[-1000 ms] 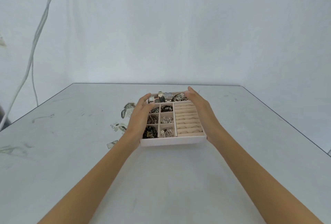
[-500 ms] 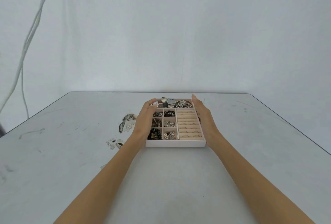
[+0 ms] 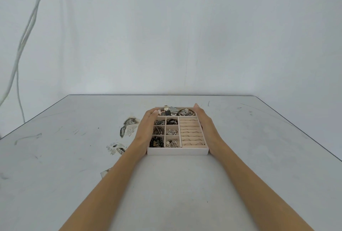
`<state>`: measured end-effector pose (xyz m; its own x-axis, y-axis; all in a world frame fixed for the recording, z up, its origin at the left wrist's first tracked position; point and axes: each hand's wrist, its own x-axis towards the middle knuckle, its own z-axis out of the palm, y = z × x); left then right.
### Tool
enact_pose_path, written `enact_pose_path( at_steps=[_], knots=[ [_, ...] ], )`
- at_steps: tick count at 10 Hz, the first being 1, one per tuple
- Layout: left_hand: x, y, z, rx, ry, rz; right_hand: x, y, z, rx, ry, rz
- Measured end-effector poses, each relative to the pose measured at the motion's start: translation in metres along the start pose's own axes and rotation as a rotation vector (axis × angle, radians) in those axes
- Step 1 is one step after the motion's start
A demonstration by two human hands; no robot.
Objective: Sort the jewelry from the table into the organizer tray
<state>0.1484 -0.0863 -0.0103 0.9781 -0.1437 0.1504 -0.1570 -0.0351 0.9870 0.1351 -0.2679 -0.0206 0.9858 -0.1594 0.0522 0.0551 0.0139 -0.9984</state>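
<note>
A pale pink organizer tray [image 3: 177, 151] lies flat on the grey table. Its far row holds watches [image 3: 170, 110] and bracelets [image 3: 187, 112]. Several small left compartments hold chains and dark pieces [image 3: 157, 142], and the right side has beige ring rolls [image 3: 191, 134]. My left hand [image 3: 146, 129] lies with straight fingers along the tray's left wall, thumb near the far left corner. My right hand [image 3: 205, 125] presses flat against the right wall, fingertips reaching the far right corner.
Dark worn patches [image 3: 129, 125] and smaller flecks [image 3: 116, 148] mark the table left of the tray; I cannot tell if they are objects. White cables [image 3: 18, 55] hang down the wall at the left. The table's right edge [image 3: 296, 129] runs diagonally.
The tray, tilted and a little skewed a second ago, now lies flat and square on the table. Both hands have straightened along its sides. The camera view has tipped up.
</note>
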Motion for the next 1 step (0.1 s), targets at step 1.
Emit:
enact_pose_path(
  at_steps=[1],
  knots=[
    [0.0007, 0.0026, -0.0040, -0.062, 0.039, -0.045, 0.0086, 0.0055, -0.0041, 0.035, -0.039, 0.026]
  ],
)
